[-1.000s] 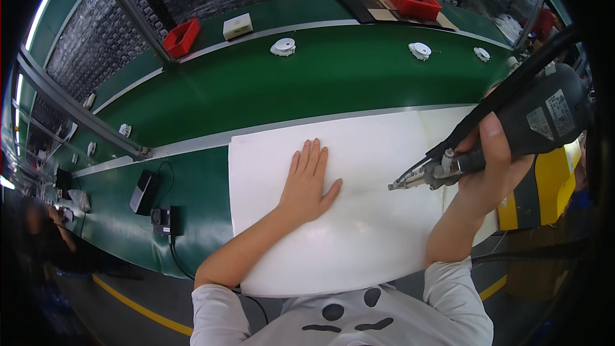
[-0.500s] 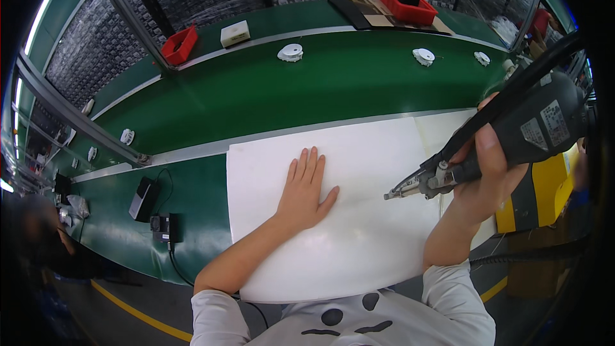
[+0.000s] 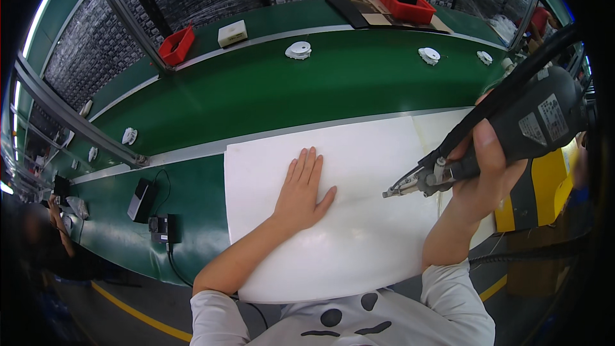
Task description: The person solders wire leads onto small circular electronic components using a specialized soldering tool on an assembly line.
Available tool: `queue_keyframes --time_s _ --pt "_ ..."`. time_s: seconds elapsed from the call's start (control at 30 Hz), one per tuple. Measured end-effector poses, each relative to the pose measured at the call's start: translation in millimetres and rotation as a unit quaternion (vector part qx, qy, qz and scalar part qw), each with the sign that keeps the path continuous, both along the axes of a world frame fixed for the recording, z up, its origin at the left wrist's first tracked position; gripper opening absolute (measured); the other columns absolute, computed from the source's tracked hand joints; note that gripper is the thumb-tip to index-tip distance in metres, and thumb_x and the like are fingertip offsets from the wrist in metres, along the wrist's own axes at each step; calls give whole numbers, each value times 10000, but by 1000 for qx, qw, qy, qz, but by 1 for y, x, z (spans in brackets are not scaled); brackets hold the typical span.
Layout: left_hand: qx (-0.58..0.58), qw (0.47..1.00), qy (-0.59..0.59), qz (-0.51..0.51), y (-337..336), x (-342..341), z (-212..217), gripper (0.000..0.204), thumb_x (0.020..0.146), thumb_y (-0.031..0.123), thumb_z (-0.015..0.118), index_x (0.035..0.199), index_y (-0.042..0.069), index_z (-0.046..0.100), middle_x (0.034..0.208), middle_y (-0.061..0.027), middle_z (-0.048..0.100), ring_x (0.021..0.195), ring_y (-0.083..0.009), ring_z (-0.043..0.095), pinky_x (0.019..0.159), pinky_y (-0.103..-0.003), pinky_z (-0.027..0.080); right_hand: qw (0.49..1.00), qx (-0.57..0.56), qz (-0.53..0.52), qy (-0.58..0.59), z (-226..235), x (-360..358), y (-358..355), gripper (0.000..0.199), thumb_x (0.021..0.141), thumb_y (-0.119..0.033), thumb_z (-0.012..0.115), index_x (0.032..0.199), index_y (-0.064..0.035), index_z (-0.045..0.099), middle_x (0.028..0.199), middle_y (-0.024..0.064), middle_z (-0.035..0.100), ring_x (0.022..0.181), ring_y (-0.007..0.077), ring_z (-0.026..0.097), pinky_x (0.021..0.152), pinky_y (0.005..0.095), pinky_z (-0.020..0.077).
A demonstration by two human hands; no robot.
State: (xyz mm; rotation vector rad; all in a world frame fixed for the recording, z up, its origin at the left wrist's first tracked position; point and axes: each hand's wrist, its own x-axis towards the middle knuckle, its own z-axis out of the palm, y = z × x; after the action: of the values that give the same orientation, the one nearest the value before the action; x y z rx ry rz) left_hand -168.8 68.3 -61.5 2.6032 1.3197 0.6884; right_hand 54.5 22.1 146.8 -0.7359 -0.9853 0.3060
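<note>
My left hand [image 3: 299,192] lies flat on a white foam sheet [image 3: 320,256], fingers stretched and thumb apart, holding nothing. My right hand [image 3: 487,182] is closed around a dark grey power screwdriver [image 3: 538,118], its thumb along the body. The tool is tilted, with its metal nose [image 3: 400,189] pointing left and down over the sheet, to the right of my left hand. I cannot tell whether the tip touches the sheet. A thick black hose [image 3: 512,83] runs along the tool toward the upper right.
Behind the sheet runs a green conveyor belt [image 3: 230,96] carrying several white round parts [image 3: 298,50]. Beyond it stand red bins [image 3: 176,46] and a small pale box [image 3: 232,33]. Black devices [image 3: 163,227] with cables sit at left. A yellow-and-black case [image 3: 538,192] stands at right. Another person's arm [image 3: 62,230] shows far left.
The white parts on the belt have shifted to the right. At far left, the other person's arm has risen. My hands and the screwdriver have hardly moved.
</note>
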Motion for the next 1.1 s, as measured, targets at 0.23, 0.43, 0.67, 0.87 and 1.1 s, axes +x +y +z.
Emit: queue_keyframes --time_s 0.23,0.43,0.67,0.87,1.1 --pt "4 1000 -7 -11 1 -1 1 670 973 303 595 1464 -104 388 1560 -313 343 1482 -454 290 1214 -523 216 1000 11 20 -14 -2 1 1 331 797 -168 770 1053 7 654 803 55 668 513 104 612 508 228 508" --pt "7 1000 -15 -11 0 -1 1 653 970 293 601 1453 -100 405 1555 -305 358 1481 -448 298 1211 -524 226 999 12 26 -14 -1 -2 1 319 810 -154 765 1061 8 653 767 55 661 502 103 604 499 215 492" --pt "3 1000 -23 -11 0 -1 2 648 971 293 606 1450 -97 413 1555 -295 366 1483 -434 303 1210 -519 234 998 -29 -20 -45 -3 -2 -1 467 779 -207 705 1136 76 603 987 146 654 509 113 556 456 203 435" --pt "9 1000 -19 -13 0 -3 1 643 972 293 606 1444 -101 419 1548 -302 371 1477 -436 312 1208 -518 239 999 -20 -2 -33 -4 -2 -1 462 780 -204 703 1134 75 602 983 145 652 513 110 555 458 200 432" --pt "10 1000 -18 -13 0 -2 0 645 971 297 609 1439 -104 421 1543 -305 374 1471 -438 320 1206 -522 242 999 -19 5 -44 -5 -1 0 471 786 -198 703 1149 81 592 977 144 650 515 107 554 460 195 433"
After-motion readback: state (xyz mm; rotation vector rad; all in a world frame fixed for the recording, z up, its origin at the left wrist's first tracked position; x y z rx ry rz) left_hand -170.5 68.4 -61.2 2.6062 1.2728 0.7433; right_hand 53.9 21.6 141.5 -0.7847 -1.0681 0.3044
